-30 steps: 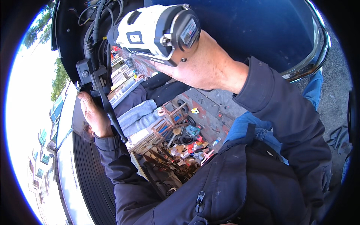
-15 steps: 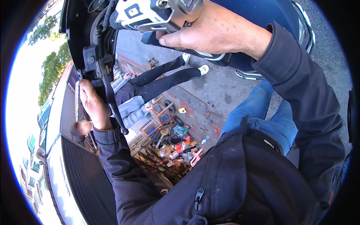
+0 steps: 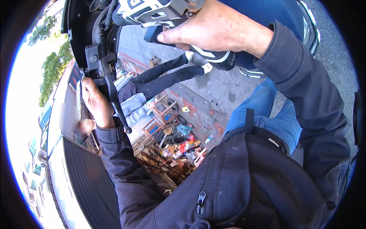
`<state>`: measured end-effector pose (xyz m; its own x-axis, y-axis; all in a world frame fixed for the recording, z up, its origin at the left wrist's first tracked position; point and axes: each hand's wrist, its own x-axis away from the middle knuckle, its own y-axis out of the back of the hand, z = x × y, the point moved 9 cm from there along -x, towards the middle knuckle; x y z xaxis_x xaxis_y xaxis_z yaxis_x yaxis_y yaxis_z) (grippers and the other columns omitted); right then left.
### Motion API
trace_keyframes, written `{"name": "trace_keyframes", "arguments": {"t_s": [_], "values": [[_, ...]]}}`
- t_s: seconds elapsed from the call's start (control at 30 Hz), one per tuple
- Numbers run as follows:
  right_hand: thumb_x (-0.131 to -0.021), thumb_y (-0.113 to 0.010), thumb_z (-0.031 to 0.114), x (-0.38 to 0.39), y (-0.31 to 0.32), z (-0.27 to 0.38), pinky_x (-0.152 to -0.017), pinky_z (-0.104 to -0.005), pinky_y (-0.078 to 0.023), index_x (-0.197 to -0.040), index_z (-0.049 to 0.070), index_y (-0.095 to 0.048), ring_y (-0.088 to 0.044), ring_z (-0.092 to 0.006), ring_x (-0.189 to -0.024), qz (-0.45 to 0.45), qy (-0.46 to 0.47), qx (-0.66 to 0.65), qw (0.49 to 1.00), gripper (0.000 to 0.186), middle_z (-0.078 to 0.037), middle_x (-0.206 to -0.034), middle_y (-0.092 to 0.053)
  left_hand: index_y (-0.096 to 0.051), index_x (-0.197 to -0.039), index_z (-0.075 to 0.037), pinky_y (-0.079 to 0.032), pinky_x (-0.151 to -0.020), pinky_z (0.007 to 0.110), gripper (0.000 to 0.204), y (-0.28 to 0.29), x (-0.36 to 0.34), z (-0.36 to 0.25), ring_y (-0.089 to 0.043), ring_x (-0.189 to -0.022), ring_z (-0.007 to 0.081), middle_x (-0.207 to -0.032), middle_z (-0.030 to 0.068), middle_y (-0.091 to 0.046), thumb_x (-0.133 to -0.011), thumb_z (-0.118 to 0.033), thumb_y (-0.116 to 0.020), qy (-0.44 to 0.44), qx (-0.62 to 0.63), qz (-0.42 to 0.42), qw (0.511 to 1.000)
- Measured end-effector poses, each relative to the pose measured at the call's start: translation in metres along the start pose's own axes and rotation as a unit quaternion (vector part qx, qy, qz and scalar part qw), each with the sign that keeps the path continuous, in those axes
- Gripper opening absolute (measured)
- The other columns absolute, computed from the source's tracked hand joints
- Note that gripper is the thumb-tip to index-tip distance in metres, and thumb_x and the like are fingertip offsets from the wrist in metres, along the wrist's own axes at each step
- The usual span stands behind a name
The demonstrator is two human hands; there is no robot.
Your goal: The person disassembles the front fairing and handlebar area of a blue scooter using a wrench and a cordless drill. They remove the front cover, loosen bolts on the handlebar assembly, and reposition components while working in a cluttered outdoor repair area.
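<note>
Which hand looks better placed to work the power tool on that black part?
Probably the right hand: it grips the white and grey power tool. The left hand is on the black lever, steadying.

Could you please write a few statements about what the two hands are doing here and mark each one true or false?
1. The right hand grips a white and grey power tool. True.
2. The left hand is holding a red hammer. False: it rests at the black brake lever.
3. The sleeves are bright yellow. False: they are dark.
4. The person wears blue jeans. True.
</note>
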<state>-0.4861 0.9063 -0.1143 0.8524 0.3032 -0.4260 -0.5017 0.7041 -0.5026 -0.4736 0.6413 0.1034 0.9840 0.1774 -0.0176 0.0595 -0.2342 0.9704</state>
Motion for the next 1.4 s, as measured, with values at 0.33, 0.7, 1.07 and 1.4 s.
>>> {"name": "trace_keyframes", "arguments": {"t_s": [0.33, 0.7, 1.07, 1.4], "values": [[-0.095, -0.066, 0.02, 0.008, -0.005, -0.019, -0.073, -0.0338, -0.058, -0.101, 0.004, -0.073, -0.071, -0.0209, -0.071, -0.027, -0.113, 0.113, 0.987, 0.019, -0.009, -0.08, -0.073, -0.062, -0.122, -0.004, -0.051, -0.078, 0.023, 0.035, -0.011, -0.002, 0.013, -0.064, -0.087, 0.0101, -0.1, 0.0016, -0.068, -0.105, -0.035, -0.061, 0.055, 0.262, 0.032, 0.963], [-0.099, -0.068, 0.017, 0.011, -0.014, -0.02, -0.066, -0.0292, -0.055, -0.105, 0.001, -0.068, -0.063, -0.0115, -0.068, -0.028, -0.201, -0.056, 0.978, 0.017, -0.004, -0.076, -0.067, -0.052, -0.145, 0.0, -0.033, -0.057, 0.019, 0.054, -0.006, -0.004, 0.023, -0.04, -0.064, 0.0031, -0.087, -0.0047, -0.059, -0.101, -0.028, -0.069, 0.148, 0.302, -0.032, 0.941], [-0.098, -0.069, 0.009, 0.004, -0.017, -0.01, -0.069, -0.0274, -0.055, -0.112, 0.001, -0.068, -0.064, -0.0111, -0.075, -0.006, -0.25, -0.164, 0.954, 0.016, -0.004, -0.093, -0.069, -0.052, -0.148, -0.002, -0.044, -0.072, 0.021, 0.048, -0.006, -0.006, 0.009, -0.051, -0.078, 0.004, -0.101, -0.0004, -0.063, -0.105, -0.022, -0.061, 0.114, 0.272, 0.023, 0.955], [-0.097, -0.07, 0.009, 0.007, -0.016, -0.013, -0.069, -0.0267, -0.054, -0.117, 0.002, -0.068, -0.065, -0.0114, -0.076, -0.026, -0.316, -0.21, 0.925, 0.021, -0.003, -0.094, -0.069, -0.071, -0.102, 0.004, -0.056, -0.082, 0.034, 0.012, -0.023, 0.095, -0.137, -0.071, -0.085, 0.023, -0.091, 0.0145, -0.073, -0.094, 0.002, -0.062, -0.078, 0.133, -0.273, 0.949]]}}
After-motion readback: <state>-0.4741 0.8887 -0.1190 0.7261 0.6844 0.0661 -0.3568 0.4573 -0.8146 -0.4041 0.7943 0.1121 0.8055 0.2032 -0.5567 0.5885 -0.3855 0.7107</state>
